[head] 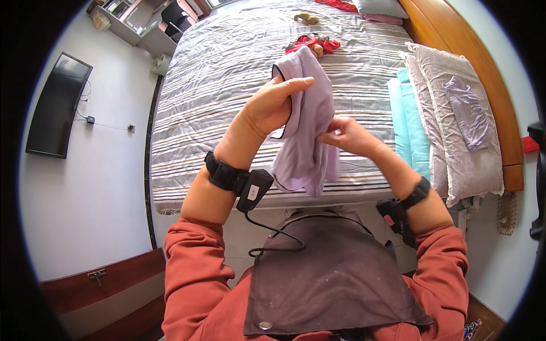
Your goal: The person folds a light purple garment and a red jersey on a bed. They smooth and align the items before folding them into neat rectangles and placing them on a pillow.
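Observation:
A lilac cloth garment [313, 102] with a dark-edged band hangs between my hands, above the near side of the bed. My left hand [273, 104] grips its upper part, the fingers inside the opening and the thumb lying over the outside. Lower down, my right hand [347, 136] pinches the garment's right edge between thumb and fingers. The garment's lower end hangs loose in folds. Beyond it on the striped bed sheet [213, 106] lies a red and dark bundle of cloth [328, 44] with a tan piece.
Pillows [460, 119] are stacked by the wooden headboard [452, 30], a folded lilac garment [467, 113] on top and turquoise bedding [409, 119] beside them. A tan item [306, 18] and red cloth [337, 4] lie farther back. A wall-mounted television [59, 106] is at left.

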A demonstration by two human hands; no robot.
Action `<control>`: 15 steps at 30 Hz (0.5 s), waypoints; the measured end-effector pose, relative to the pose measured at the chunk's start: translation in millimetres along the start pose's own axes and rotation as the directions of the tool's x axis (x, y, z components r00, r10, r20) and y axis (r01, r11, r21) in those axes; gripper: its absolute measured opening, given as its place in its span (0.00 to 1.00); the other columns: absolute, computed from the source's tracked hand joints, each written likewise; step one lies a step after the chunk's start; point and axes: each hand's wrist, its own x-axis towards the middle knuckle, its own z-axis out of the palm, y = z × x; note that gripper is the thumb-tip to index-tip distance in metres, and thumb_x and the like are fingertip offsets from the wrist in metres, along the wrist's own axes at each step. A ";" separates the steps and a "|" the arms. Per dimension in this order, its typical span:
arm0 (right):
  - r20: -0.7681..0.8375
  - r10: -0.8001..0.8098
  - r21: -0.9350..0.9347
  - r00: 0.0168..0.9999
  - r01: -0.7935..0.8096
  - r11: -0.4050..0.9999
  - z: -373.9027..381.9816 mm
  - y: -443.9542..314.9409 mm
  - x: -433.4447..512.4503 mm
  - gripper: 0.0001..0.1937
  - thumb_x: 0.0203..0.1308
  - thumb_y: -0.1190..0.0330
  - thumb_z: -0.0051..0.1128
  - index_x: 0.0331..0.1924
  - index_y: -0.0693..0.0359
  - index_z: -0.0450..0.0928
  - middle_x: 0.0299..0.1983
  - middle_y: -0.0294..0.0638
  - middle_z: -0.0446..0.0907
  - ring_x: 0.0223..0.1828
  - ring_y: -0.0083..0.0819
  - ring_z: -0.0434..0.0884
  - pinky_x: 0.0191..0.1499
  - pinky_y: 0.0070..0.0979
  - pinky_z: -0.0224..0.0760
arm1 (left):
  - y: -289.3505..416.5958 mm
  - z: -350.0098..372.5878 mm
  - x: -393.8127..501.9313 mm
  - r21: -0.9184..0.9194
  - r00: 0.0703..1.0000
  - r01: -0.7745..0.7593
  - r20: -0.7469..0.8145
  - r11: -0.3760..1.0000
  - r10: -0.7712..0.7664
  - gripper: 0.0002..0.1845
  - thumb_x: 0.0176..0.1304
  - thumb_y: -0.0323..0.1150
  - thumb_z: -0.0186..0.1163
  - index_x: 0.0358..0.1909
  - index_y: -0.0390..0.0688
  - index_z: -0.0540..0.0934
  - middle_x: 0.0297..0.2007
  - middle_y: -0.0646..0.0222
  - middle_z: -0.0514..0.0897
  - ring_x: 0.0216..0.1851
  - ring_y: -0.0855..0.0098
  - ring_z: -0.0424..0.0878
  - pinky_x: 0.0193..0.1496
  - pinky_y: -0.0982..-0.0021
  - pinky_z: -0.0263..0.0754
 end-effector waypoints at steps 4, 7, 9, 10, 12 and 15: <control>-0.105 0.016 0.532 0.994 0.043 0.846 2.3 -15.6 4.0 0.09 0.62 0.71 0.46 0.41 0.64 0.77 0.32 0.31 0.78 0.33 0.16 0.74 0.38 0.16 0.69 | 9.3 5.1 -14.8 0.370 1.000 0.027 -0.013 0.928 -0.024 0.31 0.55 0.30 0.63 0.58 0.32 0.63 0.50 0.62 0.74 0.48 0.71 0.74 0.52 0.72 0.71; -0.172 0.001 0.495 0.985 0.085 0.865 -8.4 -29.3 5.5 0.08 0.63 0.69 0.44 0.36 0.64 0.74 0.27 0.28 0.73 0.30 0.14 0.68 0.33 0.16 0.65 | -1.4 -3.5 -25.6 0.651 0.988 0.153 -0.089 0.744 -0.125 0.41 0.43 0.36 0.72 0.58 0.32 0.64 0.48 0.63 0.75 0.47 0.73 0.74 0.50 0.74 0.70; -0.192 -0.122 0.348 0.974 0.184 0.919 -7.9 -38.7 8.5 0.07 0.62 0.69 0.45 0.34 0.65 0.73 0.26 0.28 0.71 0.29 0.14 0.66 0.32 0.17 0.63 | -16.8 -13.2 -27.8 0.900 0.948 0.226 -0.114 0.373 -0.297 0.34 0.43 0.35 0.71 0.52 0.32 0.71 0.41 0.64 0.79 0.40 0.74 0.77 0.45 0.75 0.72; -0.229 -0.227 0.191 0.946 0.273 0.943 -5.4 -42.7 9.3 0.08 0.62 0.69 0.45 0.32 0.66 0.71 0.26 0.29 0.69 0.28 0.15 0.64 0.31 0.18 0.62 | -28.3 -17.3 -27.7 0.866 0.922 0.335 -0.220 0.371 -0.318 0.30 0.42 0.34 0.71 0.49 0.33 0.73 0.38 0.65 0.80 0.38 0.75 0.77 0.43 0.75 0.72; -0.224 -0.213 0.217 0.951 0.261 0.940 -0.8 -49.6 9.7 0.08 0.62 0.69 0.45 0.32 0.67 0.71 0.26 0.29 0.70 0.29 0.15 0.64 0.31 0.18 0.62 | -42.4 -28.7 -31.3 0.660 0.913 0.404 -0.247 0.634 -0.325 0.23 0.47 0.30 0.66 0.47 0.33 0.75 0.37 0.65 0.81 0.37 0.75 0.78 0.42 0.73 0.74; -0.206 -0.129 0.342 0.970 0.194 0.919 0.0 -55.6 6.4 0.09 0.63 0.70 0.45 0.35 0.68 0.73 0.29 0.32 0.73 0.31 0.16 0.67 0.33 0.17 0.65 | -47.0 -45.4 -36.3 0.147 0.955 0.278 -0.150 0.949 -0.256 0.18 0.54 0.28 0.59 0.48 0.34 0.74 0.41 0.64 0.80 0.40 0.71 0.79 0.46 0.70 0.75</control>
